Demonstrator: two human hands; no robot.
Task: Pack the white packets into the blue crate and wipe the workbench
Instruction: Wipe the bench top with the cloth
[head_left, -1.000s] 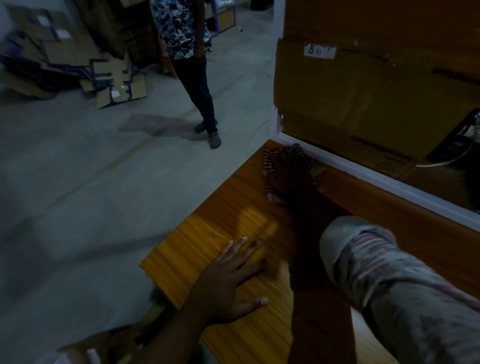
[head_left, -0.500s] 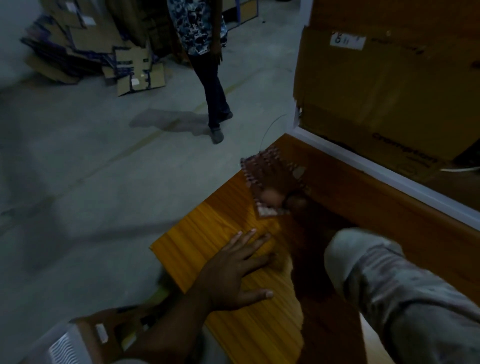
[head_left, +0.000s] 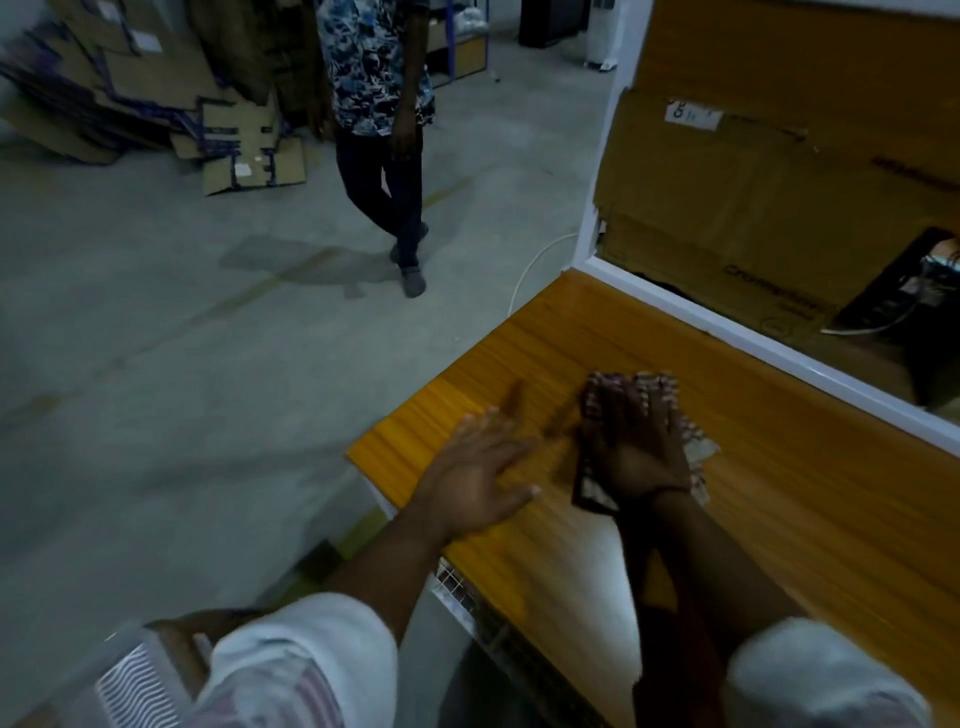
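Note:
A folded checked cloth (head_left: 592, 483) lies on the orange wooden workbench (head_left: 779, 493) near its left end. My right hand (head_left: 641, 436) presses flat on top of the cloth, fingers spread over it. My left hand (head_left: 480, 475) rests flat on the bench top just left of the cloth, fingers apart, holding nothing. No white packets and no blue crate are in view.
A person (head_left: 382, 130) in a patterned shirt stands on the grey floor beyond the bench's left end. Flattened cardboard boxes (head_left: 156, 98) pile at the far left. A white-framed panel (head_left: 753, 332) backed with cardboard runs along the bench's far edge. A white cable (head_left: 530, 270) hangs at the corner.
My right hand has dragged the cloth back along the bench, from the far left corner towards me. My left hand stays flat on the bench top.

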